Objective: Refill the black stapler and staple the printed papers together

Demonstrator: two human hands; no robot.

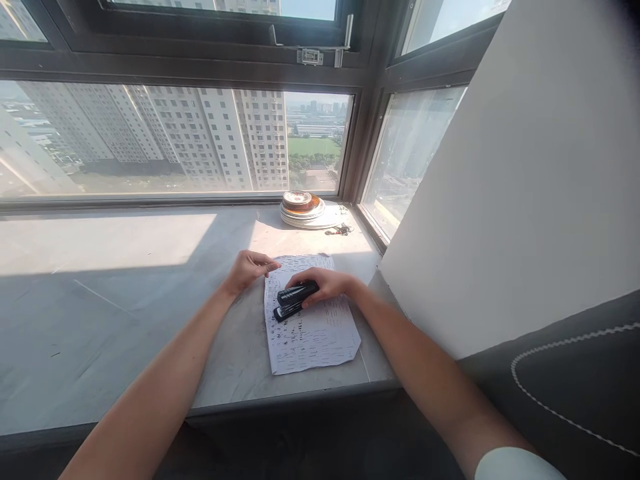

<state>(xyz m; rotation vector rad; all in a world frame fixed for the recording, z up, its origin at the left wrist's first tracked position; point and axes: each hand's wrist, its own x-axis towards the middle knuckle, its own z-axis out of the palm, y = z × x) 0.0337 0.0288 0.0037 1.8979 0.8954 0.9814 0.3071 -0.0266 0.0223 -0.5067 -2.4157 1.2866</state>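
A black stapler (295, 297) is held in my right hand (323, 283), its jaws apart and pointing left over the paper. Beneath it lies a white sheet of paper (315, 350) with dark handwriting and short lines; whether there is more than one sheet I cannot tell. My left hand (251, 268) is at the paper's upper left edge, thumb and fingertips pinched together. Whatever those fingertips hold, if anything, is too small to make out.
The grey sill (125, 333) ends at a dark front edge. Near the window, a stack of plates and round lids (303, 210) stands beside a small bunch of keys or cord (340, 230). A slanting white wall (480, 187) bounds the right side, with a beaded chain (560, 343) below.
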